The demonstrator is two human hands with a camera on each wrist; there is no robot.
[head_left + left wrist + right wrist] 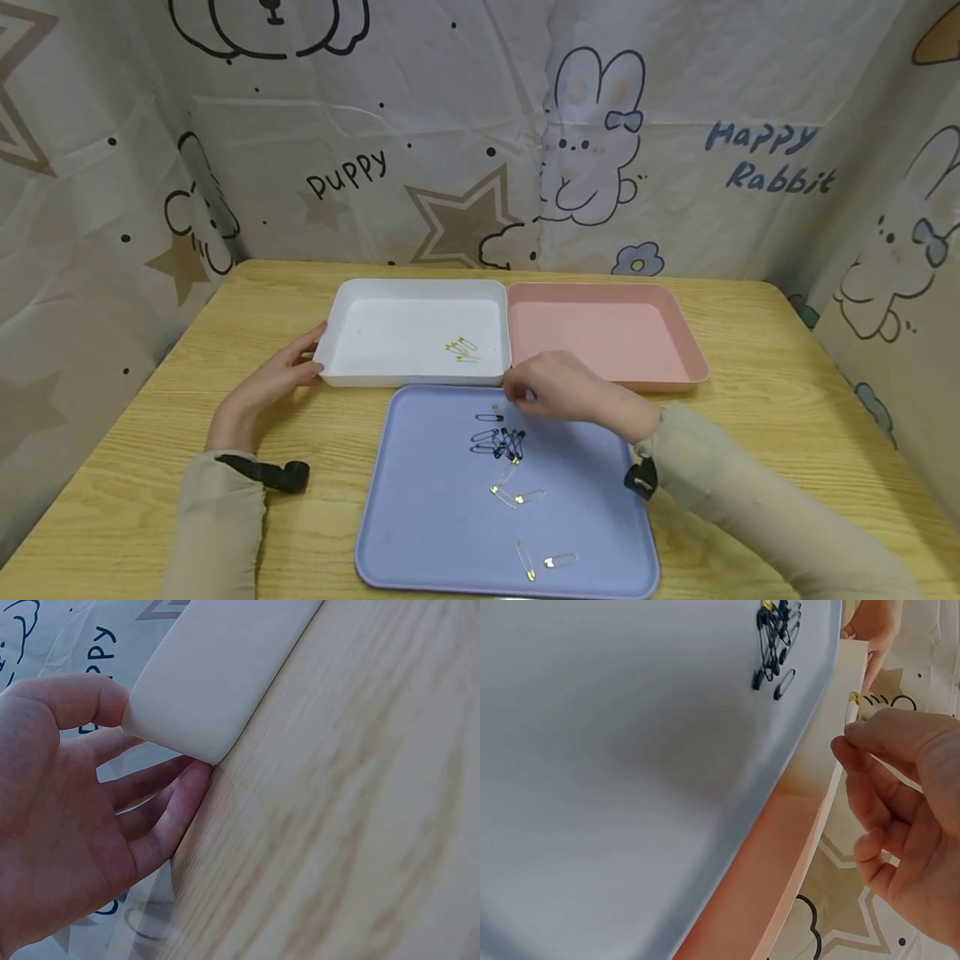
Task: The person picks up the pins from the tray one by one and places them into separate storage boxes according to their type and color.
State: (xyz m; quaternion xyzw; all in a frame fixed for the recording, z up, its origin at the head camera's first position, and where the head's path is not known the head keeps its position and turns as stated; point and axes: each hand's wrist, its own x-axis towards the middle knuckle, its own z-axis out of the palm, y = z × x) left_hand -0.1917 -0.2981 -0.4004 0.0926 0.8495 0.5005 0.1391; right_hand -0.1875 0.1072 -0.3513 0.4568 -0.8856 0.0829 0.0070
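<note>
A single gold safety pin (853, 702) is pinched between the thumb and forefinger of the right hand (558, 390), with the remaining fingers curled loosely behind, and is held by the far edge of the blue tray (435, 517), near where the white tray (390, 333) and pink tray (607, 333) meet. The near left corner of the white tray is lightly touched from outside by the spread fingers of the left hand (281, 375), in which nothing is gripped. The pinch is best kept light and close to the pin's end, so that the slim wire is neither bent nor sprung from its cap, and the black pins (498, 446) just beside on the near side should be cleared without being brushed. The held pin's long axis seems to run roughly left to right, its gold cap pointing left, away from the fingertips; the tail end is hidden in the pinch. Whether its clasp is fastened cannot be told, so the point is best treated as sharp and exposed.
</note>
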